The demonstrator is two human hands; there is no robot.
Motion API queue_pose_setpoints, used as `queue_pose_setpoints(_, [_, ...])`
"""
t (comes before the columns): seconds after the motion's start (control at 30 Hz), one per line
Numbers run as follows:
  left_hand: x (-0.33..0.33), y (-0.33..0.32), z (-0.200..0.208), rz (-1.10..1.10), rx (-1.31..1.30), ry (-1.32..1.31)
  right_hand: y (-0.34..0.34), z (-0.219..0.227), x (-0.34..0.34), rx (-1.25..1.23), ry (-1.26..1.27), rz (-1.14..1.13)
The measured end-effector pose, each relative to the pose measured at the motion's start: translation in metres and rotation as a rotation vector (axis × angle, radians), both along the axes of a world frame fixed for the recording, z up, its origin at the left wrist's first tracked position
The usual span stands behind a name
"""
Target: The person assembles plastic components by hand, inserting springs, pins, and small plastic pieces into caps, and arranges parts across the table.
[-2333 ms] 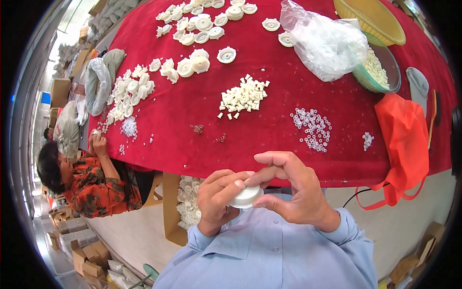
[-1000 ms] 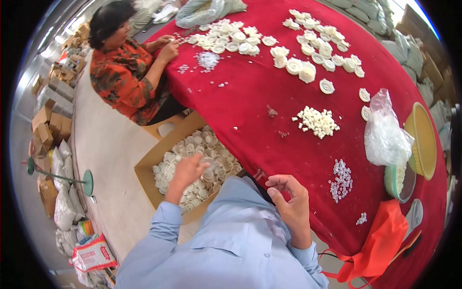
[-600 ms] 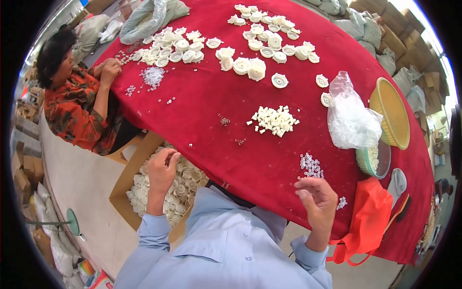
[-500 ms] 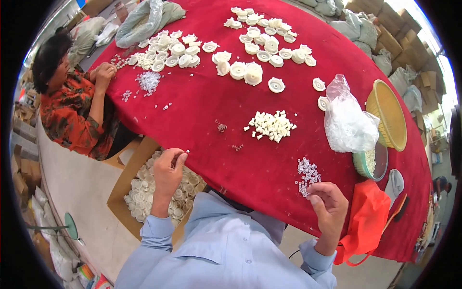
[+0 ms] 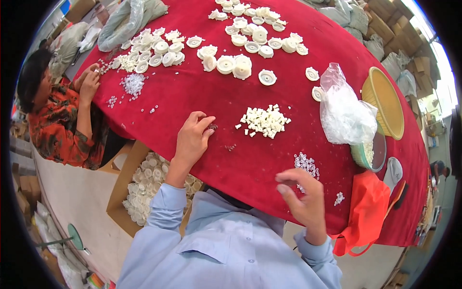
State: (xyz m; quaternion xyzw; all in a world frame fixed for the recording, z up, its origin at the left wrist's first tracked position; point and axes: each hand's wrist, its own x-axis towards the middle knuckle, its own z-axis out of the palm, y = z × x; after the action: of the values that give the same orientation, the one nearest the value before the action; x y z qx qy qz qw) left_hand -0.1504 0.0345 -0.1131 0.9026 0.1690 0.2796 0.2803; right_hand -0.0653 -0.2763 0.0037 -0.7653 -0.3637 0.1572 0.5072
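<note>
My left hand (image 5: 191, 139) reaches over the red cloth, thumb and forefinger bent together at a small heap of thin coiled springs (image 5: 213, 126). What lies between those fingertips is too small to make out. A second few springs (image 5: 231, 147) lie just to the right. Lower right, my right hand (image 5: 306, 198) hovers with its thumb and curved fingers apart, holding nothing visible. Beyond it are small clear plastic rings (image 5: 306, 165), with a smaller group of rings (image 5: 339, 198) to its right. A pile of short cream plastic pegs (image 5: 264, 120) sits between and beyond my hands.
White round plastic caps (image 5: 226, 64) spread over the far table. A clear plastic bag (image 5: 344, 111), yellow basket (image 5: 387, 103), glass bowl (image 5: 378, 156) and red bag (image 5: 363, 207) stand right. A carton (image 5: 118, 202) of caps is below left; a co-worker (image 5: 62, 120) sits at left.
My left hand has moved up and right from the table edge to the springs. My right hand has shifted left, away from the rings, uncovering a smaller group of them.
</note>
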Motion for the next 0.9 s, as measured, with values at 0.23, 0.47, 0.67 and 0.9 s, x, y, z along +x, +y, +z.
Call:
queue_pose_setpoints(0.23, [0.006,-0.009,0.007,-0.065,0.003,0.111,0.096,-0.087,-0.005,-0.109,-0.256,-0.070])
queue_pose_setpoints(0.47, [0.003,-0.035,0.009,-0.152,-0.086,0.099,0.115,-0.125,0.000,-0.179,-0.561,-0.018])
queue_pose_setpoints(0.67, [0.005,-0.051,0.011,-0.242,-0.156,0.083,0.077,-0.103,0.000,-0.218,-0.494,-0.091])
queue_pose_setpoints(0.9, [0.023,-0.039,0.032,-0.152,-0.102,0.115,0.031,-0.047,0.059,-0.077,-0.333,-0.121])
